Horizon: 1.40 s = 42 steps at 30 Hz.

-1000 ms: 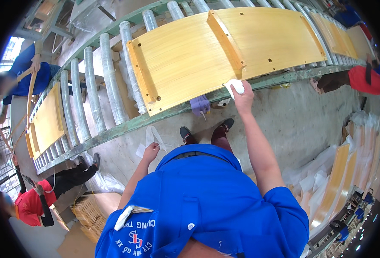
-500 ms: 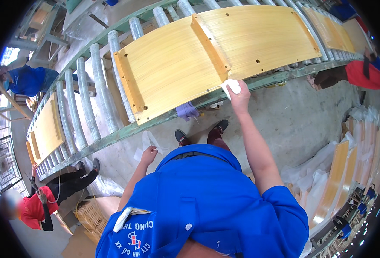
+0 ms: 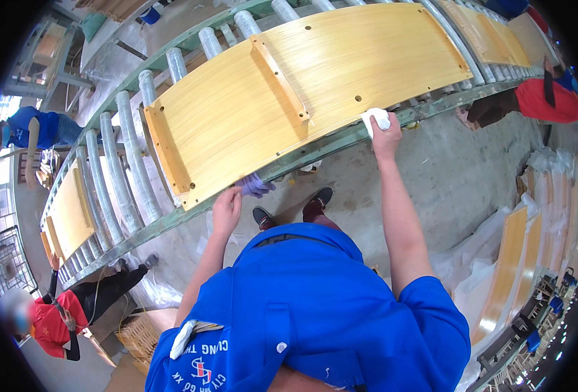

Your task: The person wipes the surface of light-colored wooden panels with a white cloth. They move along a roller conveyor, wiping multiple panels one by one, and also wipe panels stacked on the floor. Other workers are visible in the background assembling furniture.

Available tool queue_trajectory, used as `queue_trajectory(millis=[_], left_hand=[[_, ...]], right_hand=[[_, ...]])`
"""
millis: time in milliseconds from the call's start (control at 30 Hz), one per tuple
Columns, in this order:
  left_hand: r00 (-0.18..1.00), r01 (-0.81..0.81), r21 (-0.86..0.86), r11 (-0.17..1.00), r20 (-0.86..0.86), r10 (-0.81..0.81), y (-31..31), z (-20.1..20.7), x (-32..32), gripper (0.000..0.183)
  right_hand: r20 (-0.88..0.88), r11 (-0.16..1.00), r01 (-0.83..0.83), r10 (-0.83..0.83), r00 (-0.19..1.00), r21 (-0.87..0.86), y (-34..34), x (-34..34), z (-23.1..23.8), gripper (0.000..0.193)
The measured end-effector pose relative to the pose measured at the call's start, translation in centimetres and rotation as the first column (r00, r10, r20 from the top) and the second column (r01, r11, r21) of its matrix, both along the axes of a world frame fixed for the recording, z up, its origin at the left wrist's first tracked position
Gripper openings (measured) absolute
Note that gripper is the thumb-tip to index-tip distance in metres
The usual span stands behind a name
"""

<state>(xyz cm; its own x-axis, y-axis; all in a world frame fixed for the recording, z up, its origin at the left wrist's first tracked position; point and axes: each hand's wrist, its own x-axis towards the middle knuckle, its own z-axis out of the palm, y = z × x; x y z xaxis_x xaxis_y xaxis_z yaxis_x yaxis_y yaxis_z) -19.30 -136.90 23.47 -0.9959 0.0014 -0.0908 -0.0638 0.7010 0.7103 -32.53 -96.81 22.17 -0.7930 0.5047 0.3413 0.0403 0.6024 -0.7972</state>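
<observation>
Right hand point(image 3: 386, 138): closed on a bunched white cloth point(image 3: 378, 119), which is at the near edge of the board point(image 3: 341, 72), right of its middle strip.
Left hand point(image 3: 226, 210): fingers bent, fingertips at or just below the same edge, toward the left end; cannot tell whether it grips anything.
Purple cloth point(image 3: 256, 185): hanging just beside the left fingertips, partly under the board.
Board: yellow wood, lying across the rollers point(image 3: 127, 163) in front of the person, with dark round holes and three raised strips point(image 3: 280, 80), one near each end and one between.
Conveyor: plastic-wrapped rollers, with a green rail point(image 3: 292, 162) along the near side.
Other boards: a smaller-looking one point(image 3: 73, 208) on the rollers to the left, another point(image 3: 491, 40) to the right.
Floor point(image 3: 426, 189): grey, with upright boards point(image 3: 503, 271) and clear plastic at lower right.
Co-workers: a person in red point(image 3: 57, 325) at lower left, another in red point(image 3: 547, 101) at right, one in blue point(image 3: 33, 127) at upper left.
</observation>
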Motion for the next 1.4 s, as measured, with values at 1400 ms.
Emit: queue_trajectory(millis=[1400], left_hand=[[0.961, 0.128, -0.713, 0.689, 0.260, 0.090, 11.4, -0.1, -15.6, 0.065]], right_hand=[[0.079, 0.953, -0.273, 0.284, 0.955, -0.132, 6.5, -3.0, 0.6, 0.022]])
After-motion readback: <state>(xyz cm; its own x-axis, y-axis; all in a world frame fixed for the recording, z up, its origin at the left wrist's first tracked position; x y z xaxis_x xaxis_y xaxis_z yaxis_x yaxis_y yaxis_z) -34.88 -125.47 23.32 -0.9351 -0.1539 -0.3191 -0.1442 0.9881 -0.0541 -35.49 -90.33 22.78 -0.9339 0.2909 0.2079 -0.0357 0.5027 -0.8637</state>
